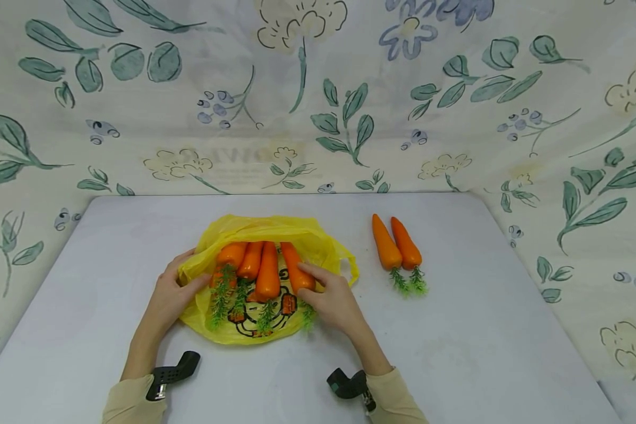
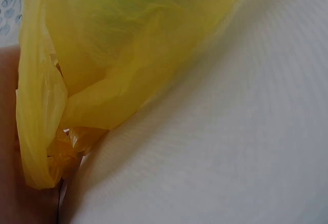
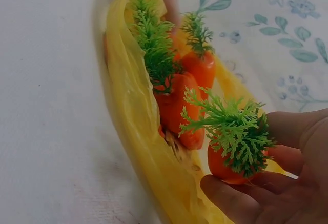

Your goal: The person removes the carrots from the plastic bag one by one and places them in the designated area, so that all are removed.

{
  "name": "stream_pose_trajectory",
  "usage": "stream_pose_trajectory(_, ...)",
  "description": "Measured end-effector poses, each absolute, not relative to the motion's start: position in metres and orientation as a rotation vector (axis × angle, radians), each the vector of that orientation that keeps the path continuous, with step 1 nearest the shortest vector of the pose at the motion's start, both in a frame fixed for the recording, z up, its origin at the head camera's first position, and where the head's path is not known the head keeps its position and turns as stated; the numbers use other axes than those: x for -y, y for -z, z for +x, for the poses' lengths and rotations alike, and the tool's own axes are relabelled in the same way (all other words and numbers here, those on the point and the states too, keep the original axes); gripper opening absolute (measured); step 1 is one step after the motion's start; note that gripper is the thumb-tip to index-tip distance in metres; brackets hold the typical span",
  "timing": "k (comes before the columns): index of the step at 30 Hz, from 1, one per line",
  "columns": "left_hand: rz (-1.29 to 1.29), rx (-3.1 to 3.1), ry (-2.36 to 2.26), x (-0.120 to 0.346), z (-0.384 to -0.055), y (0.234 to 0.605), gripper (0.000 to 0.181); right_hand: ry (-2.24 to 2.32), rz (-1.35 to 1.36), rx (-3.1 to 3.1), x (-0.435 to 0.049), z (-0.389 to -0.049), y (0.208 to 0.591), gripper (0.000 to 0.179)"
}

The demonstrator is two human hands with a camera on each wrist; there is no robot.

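Note:
A yellow plastic bag lies on the table with its mouth facing the person. Inside it, several orange toy carrots point tips inward, their green feathery tops toward the opening. The left hand holds the bag's left rim, thumb at the inside edge; in the left wrist view, yellow film hides most of that hand. At the right side of the mouth, the right hand grips one carrot near its leafy end. The right wrist view shows that carrot's green top between thumb and fingers.
Two more carrots lie side by side on the white table, right of the bag. The bag's handle loop sticks out on its right. Floral cloth rises behind the table's back edge.

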State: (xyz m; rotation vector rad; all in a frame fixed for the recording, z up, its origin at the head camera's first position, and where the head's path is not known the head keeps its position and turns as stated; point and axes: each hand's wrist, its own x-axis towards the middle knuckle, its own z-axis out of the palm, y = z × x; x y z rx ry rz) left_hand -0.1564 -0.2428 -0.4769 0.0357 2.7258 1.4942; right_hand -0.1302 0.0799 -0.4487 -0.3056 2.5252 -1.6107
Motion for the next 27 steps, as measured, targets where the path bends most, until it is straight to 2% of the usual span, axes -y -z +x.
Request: stream_pose_trajectory(27,0.062,-2.751,-1.482,0.244,-0.157,0.476,0.068,1.586,-0.421,-2.343,-0.099,-0.129,0.433,0.046)
